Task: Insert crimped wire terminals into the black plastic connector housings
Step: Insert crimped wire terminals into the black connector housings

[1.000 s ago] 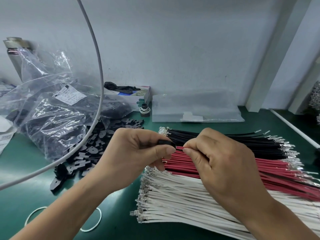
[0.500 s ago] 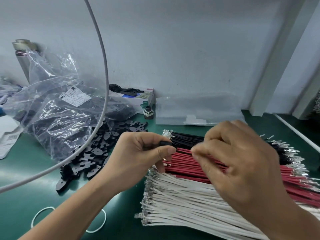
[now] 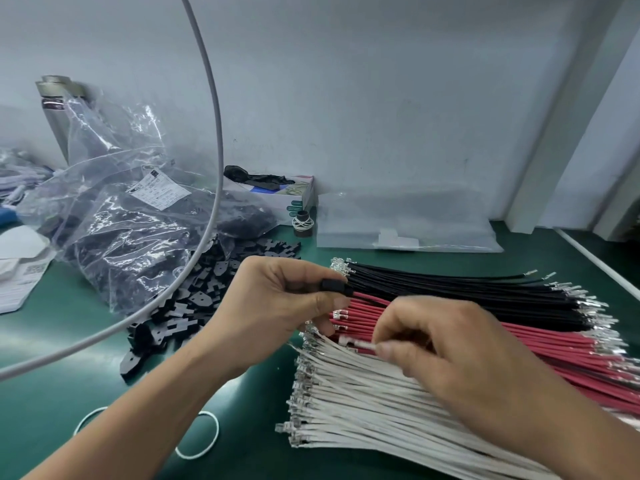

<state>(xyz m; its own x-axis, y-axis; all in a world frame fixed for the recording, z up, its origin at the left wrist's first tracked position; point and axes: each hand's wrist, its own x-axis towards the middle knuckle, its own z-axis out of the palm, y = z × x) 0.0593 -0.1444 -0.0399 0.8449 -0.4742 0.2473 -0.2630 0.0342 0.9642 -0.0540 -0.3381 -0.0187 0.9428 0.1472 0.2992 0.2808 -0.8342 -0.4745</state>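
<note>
Head-camera view of a wire-assembly bench. The left hand (image 3: 277, 303), near centre frame, pinches a black connector housing (image 3: 337, 287) between thumb and curled fingers; a red wire (image 3: 372, 301) runs out of the housing toward 4 o'clock. The right hand (image 3: 446, 355), at 4 o'clock from the left hand, has its fingers curled and pinches a single white wire (image 3: 360, 345) near its terminal end, lifted just above the bundle below it. Three wire bundles lie side by side on the green mat (image 3: 52, 403), their crimped terminals pointing toward 9 o'clock: black wires (image 3: 450, 292) farthest from the viewer, red wires (image 3: 554, 355) in the middle, white wires (image 3: 363, 420) nearest. At 9 o'clock from the left hand, loose black housings (image 3: 194, 306) are heaped on the mat, spilling from a clear plastic bag (image 3: 131, 237) that holds more of them and carries a white label. Behind the heap, against the wall at 12 o'clock, stands a small carton (image 3: 294, 199) with dark material on top, a small black spool (image 3: 303, 225) just beside it, and a flat clear sleeve (image 3: 415, 223) toward 1 o'clock. A grey cable (image 3: 214, 133) arcs across the left of the frame. White rubber bands (image 3: 204, 441) lie on the mat at 7 o'clock.
</note>
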